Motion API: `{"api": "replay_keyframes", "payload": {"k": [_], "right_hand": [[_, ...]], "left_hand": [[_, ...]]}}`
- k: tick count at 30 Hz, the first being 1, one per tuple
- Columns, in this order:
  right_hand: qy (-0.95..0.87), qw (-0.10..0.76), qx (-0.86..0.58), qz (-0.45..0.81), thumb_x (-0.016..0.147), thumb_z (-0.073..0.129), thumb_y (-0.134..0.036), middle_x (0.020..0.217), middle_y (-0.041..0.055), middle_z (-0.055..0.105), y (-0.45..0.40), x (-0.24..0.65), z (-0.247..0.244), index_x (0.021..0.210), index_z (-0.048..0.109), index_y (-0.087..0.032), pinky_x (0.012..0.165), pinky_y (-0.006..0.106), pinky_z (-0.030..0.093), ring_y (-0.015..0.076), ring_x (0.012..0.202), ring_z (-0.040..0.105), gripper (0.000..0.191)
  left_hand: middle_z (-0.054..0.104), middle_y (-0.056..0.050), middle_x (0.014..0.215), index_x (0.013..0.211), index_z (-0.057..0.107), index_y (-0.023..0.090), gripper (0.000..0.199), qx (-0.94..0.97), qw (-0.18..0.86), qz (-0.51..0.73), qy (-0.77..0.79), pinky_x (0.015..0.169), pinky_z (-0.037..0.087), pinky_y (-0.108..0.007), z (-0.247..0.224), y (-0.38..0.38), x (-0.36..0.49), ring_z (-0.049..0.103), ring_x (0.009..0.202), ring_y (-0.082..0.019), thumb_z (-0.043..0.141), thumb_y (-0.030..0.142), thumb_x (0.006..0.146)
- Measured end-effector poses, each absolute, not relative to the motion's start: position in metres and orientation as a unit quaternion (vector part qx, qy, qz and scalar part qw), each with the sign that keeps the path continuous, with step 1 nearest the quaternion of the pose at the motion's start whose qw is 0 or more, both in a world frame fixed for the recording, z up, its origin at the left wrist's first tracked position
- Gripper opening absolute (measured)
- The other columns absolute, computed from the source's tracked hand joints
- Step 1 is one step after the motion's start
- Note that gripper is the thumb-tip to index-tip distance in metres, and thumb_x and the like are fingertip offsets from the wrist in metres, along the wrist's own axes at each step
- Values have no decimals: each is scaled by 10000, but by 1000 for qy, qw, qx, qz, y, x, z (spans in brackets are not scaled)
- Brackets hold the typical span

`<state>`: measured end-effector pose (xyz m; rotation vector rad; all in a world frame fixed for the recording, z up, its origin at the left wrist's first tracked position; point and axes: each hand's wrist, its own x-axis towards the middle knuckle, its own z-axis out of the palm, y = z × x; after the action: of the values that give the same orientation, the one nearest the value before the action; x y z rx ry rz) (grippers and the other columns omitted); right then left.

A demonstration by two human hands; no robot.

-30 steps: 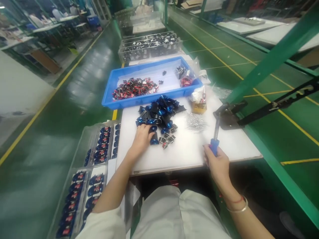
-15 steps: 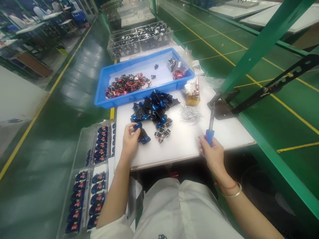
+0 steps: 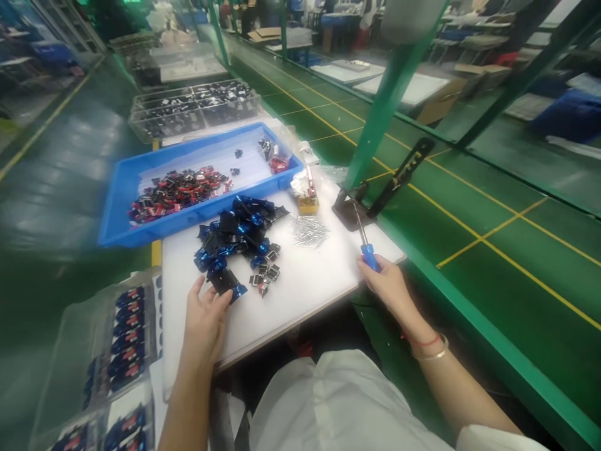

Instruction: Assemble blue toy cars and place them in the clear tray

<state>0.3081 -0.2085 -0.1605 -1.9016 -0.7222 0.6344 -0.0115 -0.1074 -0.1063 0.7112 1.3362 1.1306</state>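
My left hand (image 3: 205, 322) rests on the white work board (image 3: 300, 313) with its fingers apart. Its fingertips touch the lower edge of a black and blue moulded part (image 3: 224, 282), which lies at the near side of a heap of similar parts (image 3: 235, 235). Small metal clips (image 3: 265, 272) lie just right of the heap. My right hand (image 3: 387, 282) grips a blue-handled screwdriver (image 3: 369, 255) with its shaft pointing up and away. Beyond its tip stands a black lever press (image 3: 352, 212). A pile of small screws (image 3: 310, 232) lies left of the press.
A blue plastic tray (image 3: 197, 216) holding red and black parts abuts the board's far edge. Clear packaging trays (image 3: 122, 338) with blue parts stand left of the board. A clear bin (image 3: 195, 109) of black parts sits further back. A green steel post (image 3: 389, 94) rises on the right.
The view has swung, so the whole scene sits further left. My left hand has drawn back toward the board's near edge, and the blue and black part now lies on the board at its fingertips.
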Motion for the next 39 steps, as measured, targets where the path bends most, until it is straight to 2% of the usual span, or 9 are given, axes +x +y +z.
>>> {"api": "replay_keyframes", "payload": {"k": [4,7,15,18,20,24,30,36,39], "right_hand": [[-349,418,-822,167,666,651,-441,655,33,609,-212,352,-155,856,729,-194,538,313,423,240,608,556,321],[-381,376,-839,104,705,626,-345,736,72,639,-198,370,-156,869,742,-187,660,356,457,279,723,581,255],[-433,321,-842,16,868,514,-313,980,168,654,-160,374,-175,1141,678,-131,837,456,459,361,958,577,367],[-469,316,-824,-34,890,495,-285,1057,196,636,-160,370,-177,1151,643,-117,918,511,423,378,1023,548,344],[-512,328,-791,-65,911,479,-254,1082,190,631,-160,363,-175,1112,636,-132,946,509,409,365,1051,540,283],[-611,365,-703,-9,922,507,-220,938,112,653,-153,337,-170,949,640,-192,875,432,452,300,912,580,139],[-702,350,-618,60,930,545,-177,885,79,644,-130,303,-168,899,617,-218,808,418,457,289,856,576,88],[-744,244,-621,19,947,547,-129,850,98,607,-118,301,-165,863,599,-196,741,381,444,290,818,548,119],[-761,194,-619,2,945,541,-103,833,101,600,-115,301,-163,847,590,-188,712,365,431,290,809,539,139]], "left_hand": [[687,-67,1079,1115,566,222,603,353,580,453,578,921,561,-306,-111,-109,-10,660,1054,-209,848,215,582],[701,-67,1051,1020,631,201,499,353,578,446,585,911,561,-312,-112,-112,-5,662,1046,-220,847,248,573],[657,-12,785,910,620,186,527,335,590,455,577,641,557,-248,-111,-127,5,669,765,-178,889,355,490],[628,-5,802,904,605,201,502,338,613,428,572,607,586,-300,-110,-134,7,674,729,-195,862,408,527],[612,-7,834,934,614,211,489,342,622,408,573,562,584,-291,-111,-137,11,675,737,-199,841,421,554],[597,-22,892,991,627,202,489,382,618,382,572,557,576,-255,-118,-142,22,674,798,-197,815,407,589],[618,-29,971,1163,529,205,514,496,597,312,548,769,621,-396,-131,-152,33,703,794,-191,743,339,715],[638,-6,882,969,595,215,266,578,507,262,583,851,572,-401,-139,-159,29,693,861,-220,693,353,764],[657,-15,930,1033,628,230,295,590,494,264,581,857,555,-384,-139,-159,28,685,879,-220,686,369,780]]}}
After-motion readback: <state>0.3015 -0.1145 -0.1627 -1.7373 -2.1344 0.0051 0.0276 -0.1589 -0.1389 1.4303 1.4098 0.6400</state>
